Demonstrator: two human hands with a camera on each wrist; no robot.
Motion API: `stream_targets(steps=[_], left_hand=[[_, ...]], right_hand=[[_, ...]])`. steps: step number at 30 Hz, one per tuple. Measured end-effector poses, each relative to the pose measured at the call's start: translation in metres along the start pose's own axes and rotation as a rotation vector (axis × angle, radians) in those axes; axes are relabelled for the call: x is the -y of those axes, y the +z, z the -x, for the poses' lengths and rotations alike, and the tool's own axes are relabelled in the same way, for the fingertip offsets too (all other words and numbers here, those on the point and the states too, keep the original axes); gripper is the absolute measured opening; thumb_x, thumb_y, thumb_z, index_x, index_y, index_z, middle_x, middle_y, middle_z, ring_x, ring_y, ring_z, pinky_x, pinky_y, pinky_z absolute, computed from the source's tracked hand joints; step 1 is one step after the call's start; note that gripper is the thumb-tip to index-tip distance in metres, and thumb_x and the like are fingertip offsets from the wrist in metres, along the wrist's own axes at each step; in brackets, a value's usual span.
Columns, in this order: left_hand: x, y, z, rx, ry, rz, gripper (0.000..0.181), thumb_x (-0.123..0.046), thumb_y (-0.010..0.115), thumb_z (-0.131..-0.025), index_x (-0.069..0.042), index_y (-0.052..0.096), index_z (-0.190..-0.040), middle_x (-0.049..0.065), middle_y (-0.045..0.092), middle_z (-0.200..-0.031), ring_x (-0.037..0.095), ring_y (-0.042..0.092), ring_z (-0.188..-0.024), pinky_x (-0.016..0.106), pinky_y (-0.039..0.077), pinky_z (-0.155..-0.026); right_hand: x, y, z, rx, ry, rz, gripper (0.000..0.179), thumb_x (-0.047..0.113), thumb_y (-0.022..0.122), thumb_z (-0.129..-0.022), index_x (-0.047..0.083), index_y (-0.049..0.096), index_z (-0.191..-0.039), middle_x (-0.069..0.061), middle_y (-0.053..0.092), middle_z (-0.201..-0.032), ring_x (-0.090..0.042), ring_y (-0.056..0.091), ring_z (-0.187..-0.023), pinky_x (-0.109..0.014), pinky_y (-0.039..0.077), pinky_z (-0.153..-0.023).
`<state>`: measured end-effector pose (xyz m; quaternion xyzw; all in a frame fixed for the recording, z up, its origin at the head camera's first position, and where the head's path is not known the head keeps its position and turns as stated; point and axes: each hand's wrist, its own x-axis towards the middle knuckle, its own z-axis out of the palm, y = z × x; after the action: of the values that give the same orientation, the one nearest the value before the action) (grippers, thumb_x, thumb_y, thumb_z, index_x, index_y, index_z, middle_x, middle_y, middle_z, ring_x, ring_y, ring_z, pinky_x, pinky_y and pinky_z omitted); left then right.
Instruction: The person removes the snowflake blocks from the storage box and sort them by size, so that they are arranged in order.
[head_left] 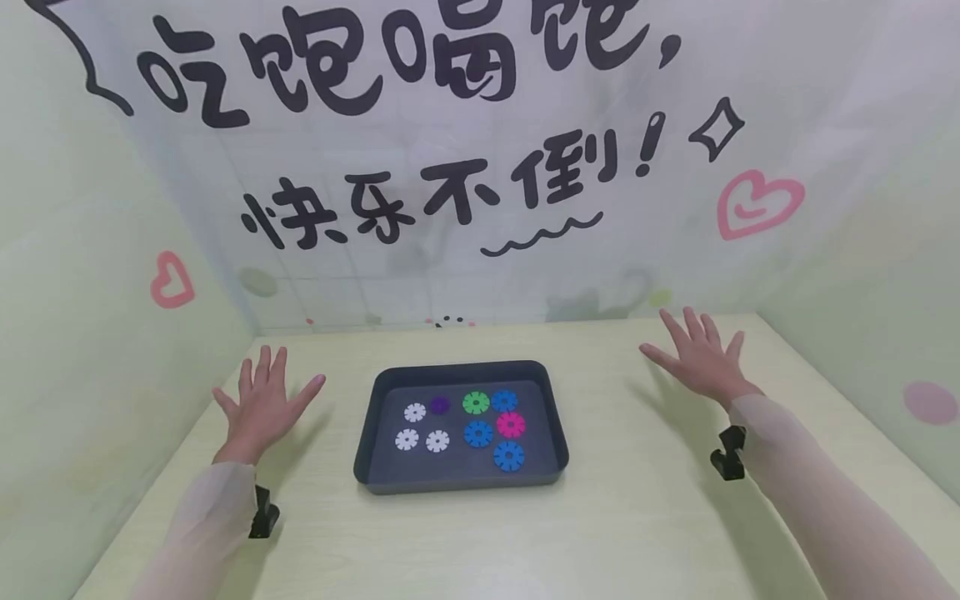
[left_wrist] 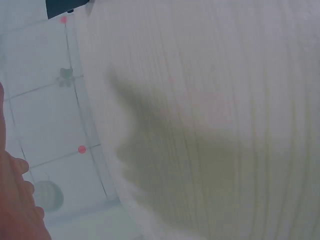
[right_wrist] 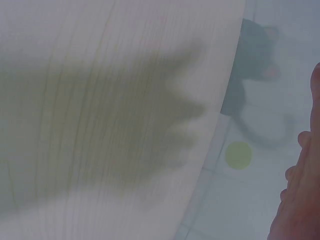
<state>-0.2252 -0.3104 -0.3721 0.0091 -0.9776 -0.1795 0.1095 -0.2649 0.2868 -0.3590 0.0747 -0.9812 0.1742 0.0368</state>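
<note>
At nine o'clock from the dark grey, rectangular, round-cornered tray (head_left: 461, 485), the left hand (head_left: 261, 406) hovers over the pale wood-grained table (head_left: 615, 525), fingers spread wide, nothing held. Inside the tray, from its middle, three small white notched discs (head_left: 411, 435) cluster towards nine and ten o'clock, and a small dark purple notched disc (head_left: 439, 406) sits between ten and eleven. A larger green notched disc (head_left: 472, 398) lies towards one. Of three larger blue notched discs (head_left: 474, 428), one is just right of the middle, the others at two and four, with a bright pink notched disc (head_left: 506, 421) at three between that pair. The right hand (head_left: 701, 362), between two and three o'clock from the tray, is likewise spread wide, holding nothing. With discs this thin and flat, a fingertip-and-thumb pinch on opposite edges should serve best, coming straight down; the closely packed right-hand group calls for care, since a neighbour could easily be nudged.
</note>
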Motion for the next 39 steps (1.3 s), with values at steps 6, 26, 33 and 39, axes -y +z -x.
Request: stream_targets(steps=[6, 26, 33, 39], left_hand=[[0.001, 0.003, -0.002, 0.009, -0.004, 0.005, 0.091, -0.065, 0.036, -0.087, -0.003, 0.005, -0.146, 0.023, -0.007, -0.149, 0.047, -0.014, -0.131, 0.073, -0.022, -0.082], [-0.05, 0.038, -0.005, 0.179, -0.045, 0.688, 0.038, -0.018, 0.06, -0.09, 0.002, 0.054, -0.122, 0.024, 0.056, -0.113, 0.032, 0.057, -0.099, 0.035, 0.053, -0.074], [-0.059, 0.046, -0.006, 0.24, -0.174, 0.795, 0.034, -0.007, 0.06, -0.088, 0.005, 0.055, -0.119, 0.017, 0.058, -0.105, 0.026, 0.059, -0.092, 0.033, 0.054, -0.071], [-0.056, 0.05, -0.007, 0.277, -0.199, 0.795, 0.035, -0.005, 0.06, -0.087, 0.005, 0.055, -0.12, 0.008, 0.058, -0.096, 0.018, 0.057, -0.086, 0.028, 0.054, -0.066]], right_hand=[[-0.001, 0.002, -0.002, 0.007, -0.005, -0.003, 0.085, 0.063, 0.035, -0.089, 0.012, 0.003, -0.148, -0.028, -0.008, -0.147, -0.048, -0.012, -0.13, -0.071, -0.023, -0.084], [0.076, 0.024, 0.006, 0.031, -0.343, -0.288, 0.046, 0.031, 0.055, -0.092, 0.0, 0.052, -0.126, -0.019, 0.051, -0.125, -0.037, 0.045, -0.114, -0.053, 0.036, -0.094], [0.115, 0.036, 0.004, 0.093, -0.428, -0.357, 0.037, 0.027, 0.055, -0.092, 0.003, 0.058, -0.12, -0.011, 0.058, -0.116, -0.031, 0.052, -0.106, -0.05, 0.041, -0.09], [0.142, 0.04, -0.005, 0.218, -0.481, -0.379, 0.035, 0.026, 0.055, -0.092, 0.003, 0.059, -0.119, -0.009, 0.061, -0.111, -0.023, 0.056, -0.101, -0.044, 0.045, -0.087]])
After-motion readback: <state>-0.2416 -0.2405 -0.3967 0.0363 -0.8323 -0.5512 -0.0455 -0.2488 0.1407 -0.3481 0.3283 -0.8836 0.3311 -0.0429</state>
